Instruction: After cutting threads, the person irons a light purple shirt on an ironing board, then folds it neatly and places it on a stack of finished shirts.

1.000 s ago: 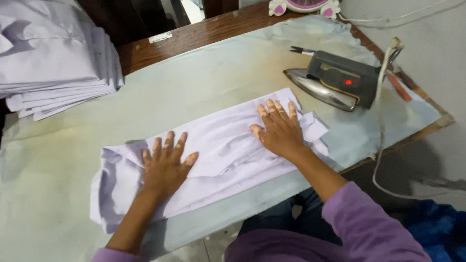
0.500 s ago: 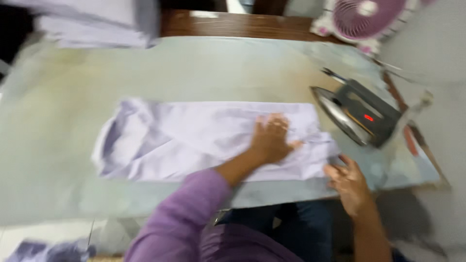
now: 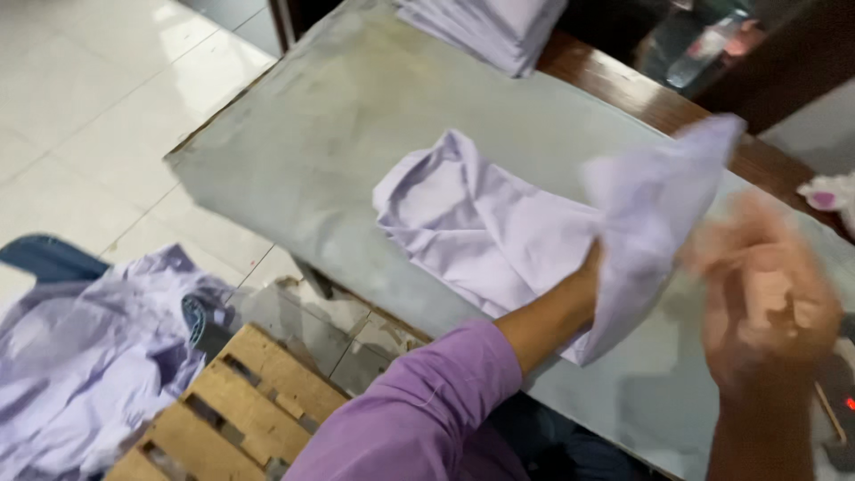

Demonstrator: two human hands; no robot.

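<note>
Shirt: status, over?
Left hand under lifted shirt, grip hidden. Right hand raised, blurred. Shirt half off table. Nothing in the way.

- Pale glossy floor tiles (image 3: 80, 116) with thin dark grout lines fill the upper left of the frame and catch soft light.
- A large surface under a grey-green padded cloth (image 3: 338, 116) runs diagonally through the middle.
- A dark brown wooden edge (image 3: 641, 98) borders it at upper right.
- A light wooden slatted pallet (image 3: 232, 401) sits at lower left on the floor.
- Beside the pallet lies a heap of lilac cloth (image 3: 80, 365).
- A stack of folded pale garments (image 3: 490, 27) rests at the top centre.
</note>
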